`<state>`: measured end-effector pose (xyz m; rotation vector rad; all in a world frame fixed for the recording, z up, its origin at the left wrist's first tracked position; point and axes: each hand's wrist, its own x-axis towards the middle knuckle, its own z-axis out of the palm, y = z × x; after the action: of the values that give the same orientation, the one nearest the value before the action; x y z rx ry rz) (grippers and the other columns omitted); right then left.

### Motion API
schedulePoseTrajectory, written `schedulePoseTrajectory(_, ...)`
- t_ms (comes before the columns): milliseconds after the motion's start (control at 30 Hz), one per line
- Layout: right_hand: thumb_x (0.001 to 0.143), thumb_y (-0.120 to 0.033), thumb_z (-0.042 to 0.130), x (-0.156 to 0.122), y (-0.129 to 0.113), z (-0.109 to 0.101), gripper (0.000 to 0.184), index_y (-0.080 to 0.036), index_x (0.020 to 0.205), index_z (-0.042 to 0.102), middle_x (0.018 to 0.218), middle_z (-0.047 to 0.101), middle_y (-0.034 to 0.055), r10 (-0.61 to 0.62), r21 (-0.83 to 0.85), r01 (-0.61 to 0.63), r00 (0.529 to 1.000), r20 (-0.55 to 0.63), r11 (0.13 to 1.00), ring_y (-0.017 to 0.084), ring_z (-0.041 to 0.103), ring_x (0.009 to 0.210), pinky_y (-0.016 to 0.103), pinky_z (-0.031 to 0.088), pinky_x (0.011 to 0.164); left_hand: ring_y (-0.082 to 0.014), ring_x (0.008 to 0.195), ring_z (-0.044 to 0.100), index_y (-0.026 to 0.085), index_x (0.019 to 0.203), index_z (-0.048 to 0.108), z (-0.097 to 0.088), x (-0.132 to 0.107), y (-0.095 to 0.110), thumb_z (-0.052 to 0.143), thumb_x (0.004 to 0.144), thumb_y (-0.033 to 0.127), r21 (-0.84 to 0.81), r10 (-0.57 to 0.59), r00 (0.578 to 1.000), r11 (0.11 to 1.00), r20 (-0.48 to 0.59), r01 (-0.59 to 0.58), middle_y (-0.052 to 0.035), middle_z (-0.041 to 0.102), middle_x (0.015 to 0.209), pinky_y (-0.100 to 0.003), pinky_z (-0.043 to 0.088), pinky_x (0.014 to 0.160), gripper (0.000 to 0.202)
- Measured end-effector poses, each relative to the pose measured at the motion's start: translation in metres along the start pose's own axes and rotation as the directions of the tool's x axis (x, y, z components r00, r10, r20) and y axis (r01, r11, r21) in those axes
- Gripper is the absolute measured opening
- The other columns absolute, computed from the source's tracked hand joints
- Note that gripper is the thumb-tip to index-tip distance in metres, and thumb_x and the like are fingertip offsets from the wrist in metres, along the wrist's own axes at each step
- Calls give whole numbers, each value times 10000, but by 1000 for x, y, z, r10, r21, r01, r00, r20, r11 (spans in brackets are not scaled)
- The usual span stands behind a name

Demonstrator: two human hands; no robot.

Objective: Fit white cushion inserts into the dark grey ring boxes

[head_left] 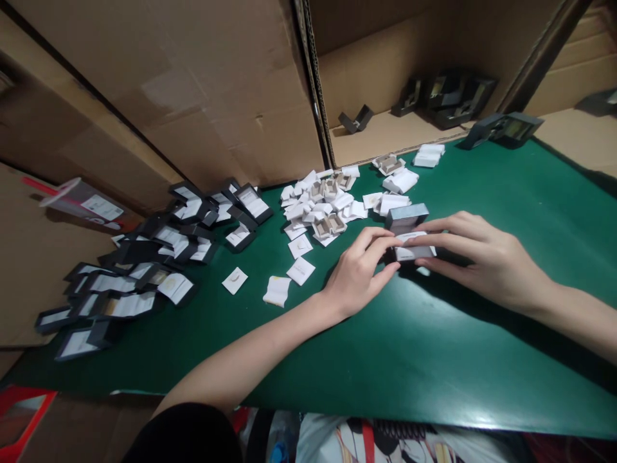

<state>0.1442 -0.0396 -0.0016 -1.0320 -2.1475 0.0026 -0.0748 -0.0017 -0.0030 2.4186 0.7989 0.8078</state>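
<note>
Both my hands meet over a small dark grey box with a white insert on the green table. My left hand pinches the white insert's left end with curled fingers. My right hand lies over it from the right, fingers stretched along its top and pressed on it. The box's grey lid stands just behind the fingers.
A heap of white card inserts lies behind my hands. Several open dark boxes with white linings spread across the left. Cardboard walls rise at the back, with more dark boxes in an opening. A plastic cup lies left.
</note>
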Motion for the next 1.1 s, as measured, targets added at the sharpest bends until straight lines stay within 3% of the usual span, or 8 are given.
schedulePoseTrajectory(267,855,-197,645,-2,-4,6,231,-214,1082,612,1086,660,57,33,-42,-34,999,-31,999,217,590,921,389,465,805,-79,1096,560,174,1034,587,-2,0,2,476,884,318,13,7,1000,1000,-18,-7,-40,549,1144,-237,526,962,236)
schedulePoseTrajectory(467,862,-178,634,-2,-4,2,235,-150,1094,615,920,645,86,23,-48,-25,999,-44,999,182,578,828,317,455,707,-81,1099,569,173,1030,626,-1,2,1,495,876,311,-74,-77,996,995,-42,74,-48,553,1157,-219,545,952,245)
schedulePoseTrajectory(567,875,-88,585,-2,-2,-1,188,-141,1049,634,852,626,73,-27,-161,19,998,-49,987,144,550,752,287,414,646,-76,1082,578,161,1034,644,-1,4,0,481,877,244,-144,-118,991,984,-68,108,-61,564,1160,-201,552,938,241)
schedulePoseTrajectory(667,840,-75,633,-1,-2,-4,219,-173,1036,626,930,691,30,-141,-304,124,989,-35,945,151,522,744,297,354,594,-67,1033,599,141,1026,648,-1,5,2,506,855,224,-209,-156,986,968,-64,140,-65,593,1136,-184,556,917,237)
schedulePoseTrajectory(800,800,-75,679,0,-6,-6,267,-212,1026,635,1026,707,-25,-223,-430,182,974,-48,884,209,538,816,366,354,670,-62,984,611,131,1021,636,-1,5,7,593,802,313,-231,-191,980,957,-60,172,-62,606,1126,-174,552,892,288)
schedulePoseTrajectory(967,770,-182,739,2,-9,-4,201,-302,922,686,1293,564,64,-109,-407,45,985,-134,912,337,530,1097,471,361,804,-61,936,596,129,928,584,1,6,9,653,741,447,-207,-211,976,959,-58,195,-47,608,1052,-177,539,844,376)
schedulePoseTrajectory(1033,779,-203,730,1,-7,-2,165,-282,915,682,1354,497,95,-68,-365,17,990,-127,931,369,480,1191,517,378,876,-55,914,588,132,885,556,2,7,8,657,733,458,-184,-225,972,960,-64,210,-32,604,1020,-179,532,835,374)
schedulePoseTrajectory(1100,817,-185,683,0,-3,1,167,-220,977,649,1354,482,133,-64,-274,39,994,-83,961,337,489,1209,485,426,923,-54,932,585,137,879,540,3,7,7,650,738,446,-155,-222,973,965,-62,210,-26,598,1031,-183,530,850,356)
